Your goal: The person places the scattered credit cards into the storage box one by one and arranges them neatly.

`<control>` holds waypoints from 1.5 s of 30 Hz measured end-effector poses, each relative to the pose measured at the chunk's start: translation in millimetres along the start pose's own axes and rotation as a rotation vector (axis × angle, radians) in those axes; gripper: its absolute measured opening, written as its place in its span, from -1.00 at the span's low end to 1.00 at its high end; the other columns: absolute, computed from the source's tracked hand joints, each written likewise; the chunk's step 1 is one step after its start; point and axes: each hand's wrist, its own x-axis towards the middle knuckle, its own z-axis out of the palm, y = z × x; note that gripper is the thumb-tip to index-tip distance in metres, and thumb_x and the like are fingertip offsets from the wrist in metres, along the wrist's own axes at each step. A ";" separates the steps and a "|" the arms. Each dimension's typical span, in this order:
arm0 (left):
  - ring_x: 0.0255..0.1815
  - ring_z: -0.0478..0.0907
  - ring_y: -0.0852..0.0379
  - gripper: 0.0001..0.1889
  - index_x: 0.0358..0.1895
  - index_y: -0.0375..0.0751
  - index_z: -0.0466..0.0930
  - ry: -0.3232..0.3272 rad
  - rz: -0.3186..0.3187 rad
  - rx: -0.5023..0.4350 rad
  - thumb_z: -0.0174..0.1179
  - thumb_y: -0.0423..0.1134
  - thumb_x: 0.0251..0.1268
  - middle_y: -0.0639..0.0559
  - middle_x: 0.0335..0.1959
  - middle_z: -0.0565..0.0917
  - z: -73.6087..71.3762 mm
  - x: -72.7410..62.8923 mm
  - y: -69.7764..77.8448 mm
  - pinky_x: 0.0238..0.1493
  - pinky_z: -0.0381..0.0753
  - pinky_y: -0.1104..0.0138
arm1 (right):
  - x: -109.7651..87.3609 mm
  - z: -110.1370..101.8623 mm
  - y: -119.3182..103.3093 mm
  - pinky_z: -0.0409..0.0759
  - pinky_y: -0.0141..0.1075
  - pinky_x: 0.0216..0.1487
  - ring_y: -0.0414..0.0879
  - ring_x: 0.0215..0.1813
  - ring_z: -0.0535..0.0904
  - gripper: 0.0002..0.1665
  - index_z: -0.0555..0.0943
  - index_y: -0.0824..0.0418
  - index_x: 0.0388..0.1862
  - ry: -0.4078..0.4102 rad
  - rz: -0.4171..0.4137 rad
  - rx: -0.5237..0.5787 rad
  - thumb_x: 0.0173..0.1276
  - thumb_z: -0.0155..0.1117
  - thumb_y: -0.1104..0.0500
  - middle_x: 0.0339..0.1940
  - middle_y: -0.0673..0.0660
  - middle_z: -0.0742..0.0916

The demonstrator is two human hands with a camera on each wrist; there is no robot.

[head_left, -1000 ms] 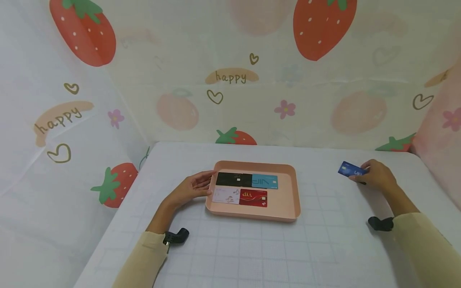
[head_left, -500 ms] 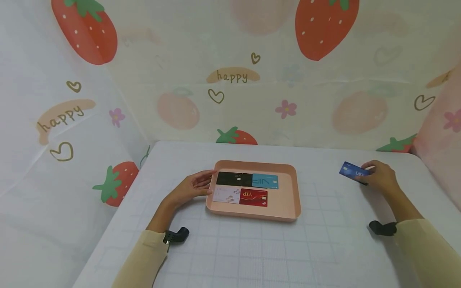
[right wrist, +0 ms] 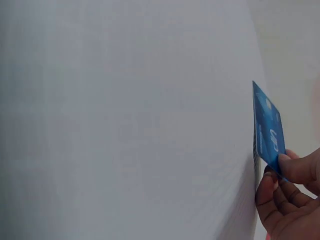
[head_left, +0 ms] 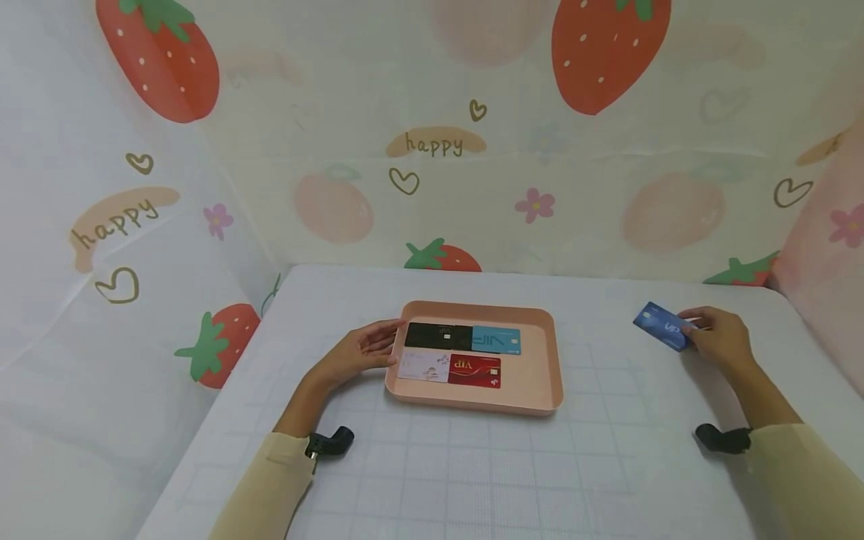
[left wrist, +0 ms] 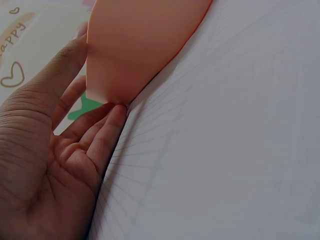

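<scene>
A blue VIP card [head_left: 661,325] is pinched between the thumb and fingers of my right hand [head_left: 718,337], over the right side of the table; the right wrist view shows the card [right wrist: 269,131] tilted, with its VIP print visible. My left hand [head_left: 354,352] rests its relaxed fingertips against the left wall of a pink tray [head_left: 529,390]. In the left wrist view the fingers touch the outer side of the tray [left wrist: 135,45]. Lying flat in the tray are black cards [head_left: 435,336], a light blue VIP card [head_left: 496,340], a white patterned card [head_left: 424,367] and a red VIP card [head_left: 475,371].
The white table [head_left: 472,472] has a faint grid pattern. Behind and beside it hang cloth walls [head_left: 580,165] printed with strawberries, hearts and flowers. Both wrists carry black camera mounts, such as the right mount [head_left: 722,439].
The right hand has shifted slightly right and turned the blue card, so more of its face shows. The left hand and tray have stayed in place.
</scene>
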 end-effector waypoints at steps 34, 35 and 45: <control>0.53 0.28 -0.10 -0.22 0.51 -0.28 0.30 -0.009 0.013 -0.037 0.43 -0.44 0.21 -0.15 0.52 0.35 -1.0 0.2 0.8 0.41 0.38 0.35 | -37.4 0.5 -96.4 0.66 -0.51 -0.27 -0.11 -0.20 0.62 -0.64 0.58 0.37 0.25 -0.139 -0.145 0.183 0.61 0.05 0.25 0.13 0.44 0.66; 0.53 0.28 -0.10 -0.22 0.51 -0.28 0.30 -0.008 0.013 -0.038 0.43 -0.44 0.21 -0.15 0.52 0.35 -1.2 0.2 0.4 0.41 0.39 0.36 | -38.8 1.3 -98.7 0.66 -0.50 -0.27 -0.11 -0.21 0.62 -0.64 0.59 0.37 0.24 -0.134 -0.156 0.191 0.61 0.05 0.25 0.12 0.43 0.67; 0.53 0.28 -0.08 -0.22 0.51 -0.23 0.32 -0.008 0.008 -0.026 0.44 -0.41 0.22 -0.13 0.52 0.36 -0.9 1.1 -0.9 0.43 0.38 0.30 | -53.8 13.2 -119.0 0.68 -0.45 -0.27 -0.13 -0.24 0.63 -0.67 0.62 0.33 0.19 -0.125 -0.197 0.237 0.60 0.09 0.22 0.09 0.37 0.70</control>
